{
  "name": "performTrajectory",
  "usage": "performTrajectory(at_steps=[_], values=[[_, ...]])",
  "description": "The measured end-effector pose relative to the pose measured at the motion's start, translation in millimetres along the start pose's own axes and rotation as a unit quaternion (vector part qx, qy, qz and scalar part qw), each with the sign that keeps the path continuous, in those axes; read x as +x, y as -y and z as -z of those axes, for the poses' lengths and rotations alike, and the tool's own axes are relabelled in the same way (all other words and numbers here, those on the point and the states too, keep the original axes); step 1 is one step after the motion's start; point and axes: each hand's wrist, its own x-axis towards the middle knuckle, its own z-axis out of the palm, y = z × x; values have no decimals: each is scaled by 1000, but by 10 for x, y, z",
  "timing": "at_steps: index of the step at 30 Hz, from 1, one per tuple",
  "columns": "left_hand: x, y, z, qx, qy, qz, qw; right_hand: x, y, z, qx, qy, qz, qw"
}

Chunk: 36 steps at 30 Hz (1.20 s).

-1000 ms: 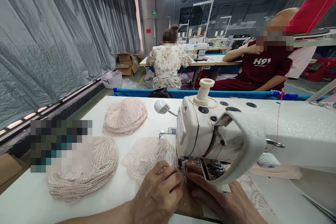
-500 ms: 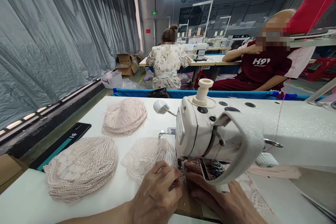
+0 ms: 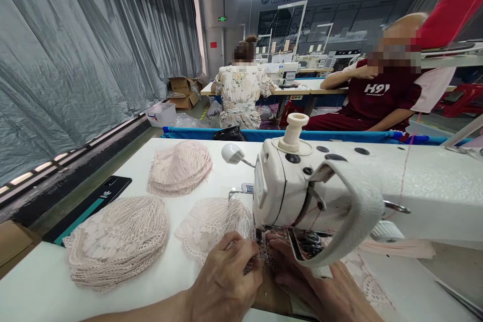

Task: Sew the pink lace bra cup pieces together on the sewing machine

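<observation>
Under the head of a white sewing machine point(image 3: 279, 186) lies a pale pink lace piece point(image 3: 211, 226), spread to the left of the needle area. My left hand point(image 3: 230, 271) is closed on the lace edge, fingers curled, just left of the presser foot. On the other side, my right hand point(image 3: 313, 282) reaches beneath the machine head; its fingertips touch the lace by the needle and are partly hidden by the machine. More lace with a pink thread line point(image 3: 368, 282) lies right of my right hand.
Two stacks of lace pieces, a larger one point(image 3: 121, 241) and a smaller one point(image 3: 181, 168), rest on the white table at left. A dark phone-like box point(image 3: 94, 206) lies beside them. Scissors point(image 3: 458, 299) lie at right. Two people sit beyond the blue-edged table.
Hardly anything differs. Both hands keep their places at the needle, and the view has shifted very slightly.
</observation>
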Motion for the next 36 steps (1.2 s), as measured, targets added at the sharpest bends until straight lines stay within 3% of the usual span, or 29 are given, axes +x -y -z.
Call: performTrajectory(at_steps=[7, 14, 19, 26, 36], values=[[-10, -6, -17, -6, 6, 7, 1000, -36, -8, -127, -32, -65, 0, 997], [0, -5, -1, 1, 8, 10, 1000, 15, -4, 39, -16, 27, 5, 999], [-10, -2, -14, 0, 4, 5, 1000, 25, 7, 36, -12, 17, 8, 1000], [-12, 0, -12, 6, 2, -2, 1000, -11, 6, -66, -17, -41, -15, 999], [19, -10, 7, 2, 21, 3, 1000, -13, -21, -16, 8, 22, -21, 1000]])
